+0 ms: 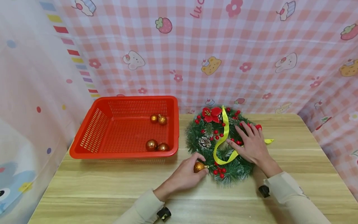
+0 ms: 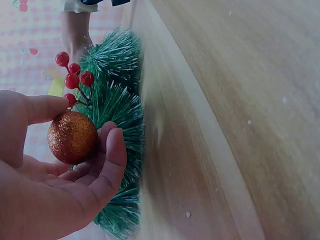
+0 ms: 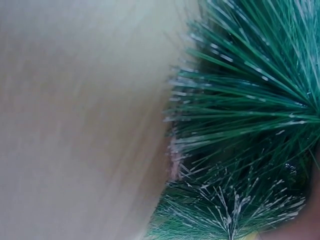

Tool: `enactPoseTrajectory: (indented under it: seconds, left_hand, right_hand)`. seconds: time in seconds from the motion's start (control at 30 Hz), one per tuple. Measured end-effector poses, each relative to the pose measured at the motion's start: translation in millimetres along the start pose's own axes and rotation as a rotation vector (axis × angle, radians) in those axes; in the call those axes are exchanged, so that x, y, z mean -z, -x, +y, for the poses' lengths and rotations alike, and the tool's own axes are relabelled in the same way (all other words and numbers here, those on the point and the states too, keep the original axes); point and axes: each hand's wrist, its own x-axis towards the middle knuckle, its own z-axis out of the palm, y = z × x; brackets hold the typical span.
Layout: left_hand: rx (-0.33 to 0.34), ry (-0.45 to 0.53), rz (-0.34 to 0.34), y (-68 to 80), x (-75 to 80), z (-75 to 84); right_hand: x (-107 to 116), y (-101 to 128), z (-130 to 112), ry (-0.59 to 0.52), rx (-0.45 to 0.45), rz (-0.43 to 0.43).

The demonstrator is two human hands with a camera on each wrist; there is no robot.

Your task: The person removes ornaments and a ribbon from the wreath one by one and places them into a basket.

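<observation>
A green Christmas wreath [image 1: 193, 137] lies on the table, with red berries, a pinecone [image 1: 204, 142] and a red poinsettia [image 1: 211, 114] on it. My left hand [image 1: 188, 174] holds a glittery gold bauble [image 1: 199, 167] at the wreath's near-left edge. In the left wrist view the bauble [image 2: 73, 137] sits between thumb and curled fingers, beside red berries [image 2: 72, 80]. The right hand [image 1: 254, 144] rests on the wreath's right side, fingers spread. A yellow ribbon [image 1: 225, 124] loops across the wreath. Frosted green needles [image 3: 250, 100] fill much of the right wrist view.
Left of the wreath stands a red plastic basket [image 1: 126, 155]. Inside are several gold and copper baubles [image 1: 151, 145]. A pink checked curtain [image 1: 184, 46] hangs behind the wooden table [image 1: 92, 186], and a white curtain [image 1: 28, 93] hangs along the left.
</observation>
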Motion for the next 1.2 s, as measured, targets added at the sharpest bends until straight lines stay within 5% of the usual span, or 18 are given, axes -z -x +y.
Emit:
enactPoseTrajectory:
  seconds: [0.6, 0.77, 1.2]
  left_hand:
    - [0.022, 0.060, 0.038, -6.6, -7.5, 2.5]
    - [-0.021, 0.008, 0.082, -8.2, -8.8, 6.0]
    - [-0.029, -0.076, 0.070, -13.7, -12.1, 9.9]
  right_hand:
    - [0, 1, 0, 0.004, -0.006, -0.007]
    - [0, 0, 0, 0.002, -0.010, -0.010]
    - [-1, 0, 1, 0.003, -0.012, -0.008]
